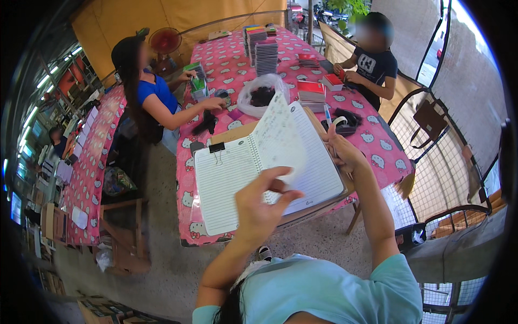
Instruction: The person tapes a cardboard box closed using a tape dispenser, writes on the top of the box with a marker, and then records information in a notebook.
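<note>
Reaching from the centre to twelve o'clock, a pink patterned table [386,162]. At ten, a person in a blue top [161,102]; at two, a person in a dark shirt [373,69], hidden below the waist by the table. At the centre, open on a mostly hidden brown board [234,133], a spiral-bound lined notebook [229,175], with one speckled page [275,132] raised, blurred at its lower corner. At twelve, a translucent plastic bag [245,102] of dark contents, too indistinct to name. At six, near the centre, the left hand [258,202], blurred, with fingers half curled and parted from the thumb; cannot tell whether touching the page. At three, the right hand [348,153], beside the notebook's edge, with fingertips hidden; cannot tell whether gripping anything. At two, a white ring [340,120], partly hidden. At ten, on the notebook's top edge, a black binder clip [217,147].
</note>
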The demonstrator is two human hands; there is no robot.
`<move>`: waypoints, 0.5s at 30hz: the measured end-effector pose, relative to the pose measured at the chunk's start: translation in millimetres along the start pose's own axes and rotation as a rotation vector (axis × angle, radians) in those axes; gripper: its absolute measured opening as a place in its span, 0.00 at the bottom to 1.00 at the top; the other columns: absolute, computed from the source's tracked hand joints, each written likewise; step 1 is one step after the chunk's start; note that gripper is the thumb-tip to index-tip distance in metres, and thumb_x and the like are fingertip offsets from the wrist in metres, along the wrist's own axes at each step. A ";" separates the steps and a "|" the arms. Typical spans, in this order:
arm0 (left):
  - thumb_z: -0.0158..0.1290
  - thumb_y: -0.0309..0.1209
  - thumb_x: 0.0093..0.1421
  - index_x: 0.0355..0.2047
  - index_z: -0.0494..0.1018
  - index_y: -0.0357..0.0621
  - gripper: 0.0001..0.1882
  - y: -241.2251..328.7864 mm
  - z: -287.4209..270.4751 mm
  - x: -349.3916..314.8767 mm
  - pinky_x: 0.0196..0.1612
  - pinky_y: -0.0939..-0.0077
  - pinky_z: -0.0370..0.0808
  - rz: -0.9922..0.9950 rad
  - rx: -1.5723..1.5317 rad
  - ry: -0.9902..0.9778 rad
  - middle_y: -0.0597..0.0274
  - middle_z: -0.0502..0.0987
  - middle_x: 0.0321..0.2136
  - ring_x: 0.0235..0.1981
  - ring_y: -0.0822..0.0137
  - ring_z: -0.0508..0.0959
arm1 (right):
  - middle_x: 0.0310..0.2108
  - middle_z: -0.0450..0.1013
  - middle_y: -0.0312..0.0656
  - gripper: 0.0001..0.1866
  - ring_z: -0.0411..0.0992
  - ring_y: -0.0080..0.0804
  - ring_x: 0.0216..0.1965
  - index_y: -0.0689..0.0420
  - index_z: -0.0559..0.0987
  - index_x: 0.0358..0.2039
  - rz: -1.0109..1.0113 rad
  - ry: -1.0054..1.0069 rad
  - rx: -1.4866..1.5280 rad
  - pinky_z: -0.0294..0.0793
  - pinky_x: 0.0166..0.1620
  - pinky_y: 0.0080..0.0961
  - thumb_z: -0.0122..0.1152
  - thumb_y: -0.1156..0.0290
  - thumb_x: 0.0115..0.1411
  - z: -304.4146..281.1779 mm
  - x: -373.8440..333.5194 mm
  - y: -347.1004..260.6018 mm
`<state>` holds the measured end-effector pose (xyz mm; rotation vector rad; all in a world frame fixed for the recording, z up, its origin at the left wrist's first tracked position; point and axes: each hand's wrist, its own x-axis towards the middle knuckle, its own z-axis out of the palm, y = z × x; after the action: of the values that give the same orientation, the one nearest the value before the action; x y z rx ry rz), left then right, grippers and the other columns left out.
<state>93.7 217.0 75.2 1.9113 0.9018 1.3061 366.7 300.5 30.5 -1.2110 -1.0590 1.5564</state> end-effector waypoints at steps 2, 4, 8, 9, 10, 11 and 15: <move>0.60 0.17 0.51 0.56 0.65 0.44 0.32 0.6 -19.1 -11.8 0.39 0.76 0.76 0.013 -0.100 0.239 0.60 0.76 0.32 0.37 0.71 0.78 | 0.18 0.64 0.25 0.25 0.58 0.09 0.15 0.60 0.76 0.45 0.130 0.079 -0.176 0.51 0.15 0.12 0.56 0.48 0.63 -6.9 3.4 -0.8; 0.59 0.15 0.51 0.62 0.57 0.45 0.39 -6.9 -41.8 -32.7 0.42 0.75 0.75 -0.062 -0.163 0.405 0.59 0.75 0.38 0.40 0.71 0.76 | 0.21 0.68 0.27 0.24 0.61 0.09 0.17 0.61 0.74 0.50 0.020 0.051 -0.124 0.55 0.17 0.11 0.59 0.56 0.61 7.0 -7.5 -1.8; 0.59 0.17 0.50 0.65 0.54 0.45 0.43 -20.8 -105.6 -85.1 0.43 0.77 0.74 -0.403 -0.109 0.412 0.59 0.74 0.41 0.37 0.70 0.76 | 0.29 0.74 0.30 0.27 0.68 0.09 0.23 0.67 0.70 0.56 -0.135 -0.049 -0.143 0.63 0.25 0.09 0.62 0.68 0.58 28.6 -20.7 -18.7; 0.60 0.18 0.50 0.65 0.54 0.45 0.43 -18.7 -111.1 -89.1 0.43 0.77 0.73 -0.500 -0.086 0.392 0.59 0.74 0.42 0.36 0.70 0.76 | 0.29 0.74 0.30 0.27 0.68 0.09 0.23 0.67 0.70 0.56 -0.133 -0.055 -0.140 0.63 0.25 0.09 0.62 0.68 0.58 27.6 -17.4 -16.3; 0.60 0.19 0.50 0.63 0.57 0.44 0.40 -7.9 -110.5 -85.1 0.43 0.77 0.73 -0.471 0.184 0.447 0.59 0.74 0.43 0.37 0.69 0.76 | 0.30 0.75 0.31 0.28 0.69 0.10 0.24 0.67 0.69 0.57 -0.129 -0.069 -0.161 0.66 0.26 0.10 0.62 0.69 0.57 23.0 -12.0 -10.8; 0.60 0.21 0.50 0.61 0.61 0.44 0.38 -0.2 -109.0 -78.2 0.44 0.77 0.72 -0.437 0.453 0.491 0.59 0.73 0.44 0.38 0.68 0.76 | 0.32 0.75 0.31 0.29 0.70 0.11 0.25 0.67 0.68 0.57 -0.123 -0.077 -0.181 0.68 0.28 0.11 0.63 0.70 0.57 16.7 -7.8 -5.0; 0.61 0.25 0.49 0.54 0.70 0.44 0.30 9.5 -100.4 -38.1 0.46 0.69 0.73 0.091 0.567 0.211 0.54 0.71 0.46 0.43 0.62 0.74 | 0.30 0.75 0.29 0.29 0.68 0.09 0.23 0.62 0.70 0.58 -0.126 -0.100 -0.116 0.63 0.24 0.10 0.63 0.73 0.55 1.1 2.9 8.7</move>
<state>-9.8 193.3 93.6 2.2839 1.4263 1.4302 364.0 300.9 21.7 -1.1298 -1.2817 1.4876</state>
